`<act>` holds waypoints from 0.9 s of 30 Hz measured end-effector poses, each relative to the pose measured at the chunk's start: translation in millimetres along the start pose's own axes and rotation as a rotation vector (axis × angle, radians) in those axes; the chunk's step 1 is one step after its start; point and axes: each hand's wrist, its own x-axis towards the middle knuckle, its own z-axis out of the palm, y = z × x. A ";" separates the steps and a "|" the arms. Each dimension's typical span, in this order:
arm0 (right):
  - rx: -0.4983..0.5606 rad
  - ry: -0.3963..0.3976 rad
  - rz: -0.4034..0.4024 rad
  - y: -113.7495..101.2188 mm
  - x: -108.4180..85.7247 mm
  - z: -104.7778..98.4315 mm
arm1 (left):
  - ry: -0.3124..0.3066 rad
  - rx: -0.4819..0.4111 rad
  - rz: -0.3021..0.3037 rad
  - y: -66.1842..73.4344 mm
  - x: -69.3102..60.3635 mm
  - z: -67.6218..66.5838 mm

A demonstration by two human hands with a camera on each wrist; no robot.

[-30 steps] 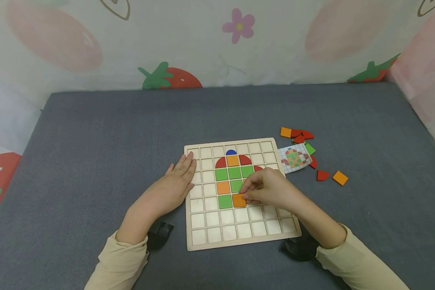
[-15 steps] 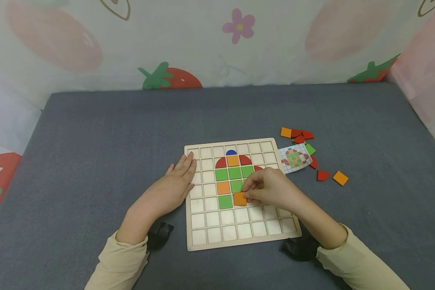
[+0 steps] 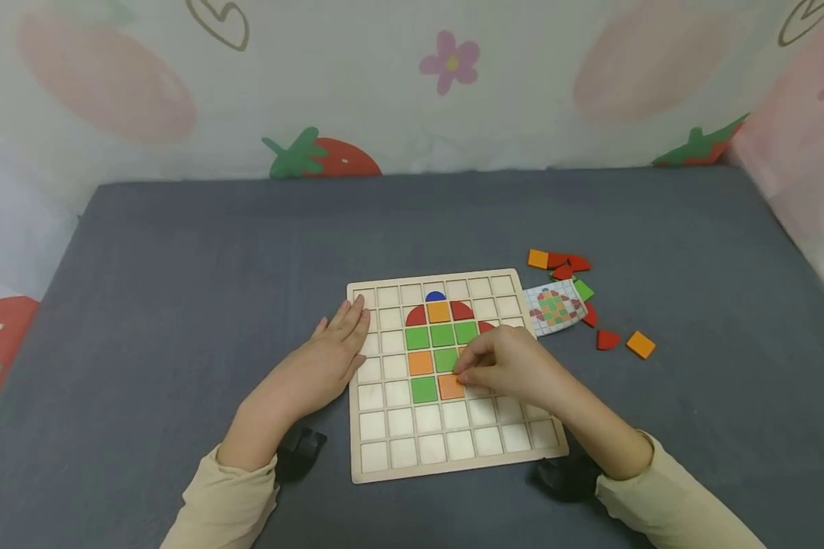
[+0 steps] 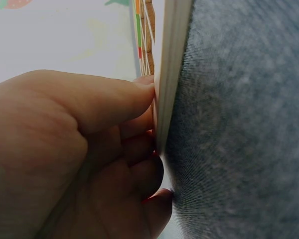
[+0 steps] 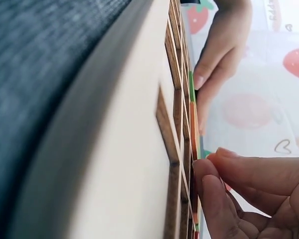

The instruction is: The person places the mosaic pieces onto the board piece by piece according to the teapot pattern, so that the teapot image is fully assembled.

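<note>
A wooden grid board (image 3: pixel 453 467) lies on the table, with colored tiles in some of its cells. My left hand (image 3: pixel 323 364) rests on its left edge, fingers extended; the left wrist view shows the thumb (image 4: pixel 124 99) against the board's side. My right hand (image 3: pixel 511 366) bends over the middle of the board. Its thumb and index finger pinch the right side of an orange square tile (image 3: pixel 449 387), which looks level in its cell beside a green square tile (image 3: pixel 423 390). In the right wrist view, the right fingertips (image 5: pixel 217 157) come together close to the board's face.
A printed pattern card (image 3: pixel 555 306) lies partly against the board's right edge. Around it are loose red tiles (image 3: pixel 607 340), a green tile (image 3: pixel 583 290) and orange squares (image 3: pixel 641 345). Black wrist devices (image 3: pixel 300 451) sit under both wrists. A patterned cloth hangs behind the table.
The orange square tile, slightly raised half a second ago, now sits flat in its cell. The right fingers stay at its side. The left hand keeps its place; the head view has shifted slightly.
</note>
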 end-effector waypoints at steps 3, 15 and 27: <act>0.006 0.004 -0.011 0.9 -0.2 -2.3 | 0.005 -0.005 -0.004 -0.4 -1.7 -0.1; 0.173 -0.009 0.060 24.0 -25.7 -36.5 | 0.009 -0.007 -0.007 -0.5 -1.8 1.5; 0.205 0.094 0.105 49.2 -60.7 -70.3 | 0.015 0.002 -0.016 2.0 -0.2 -0.6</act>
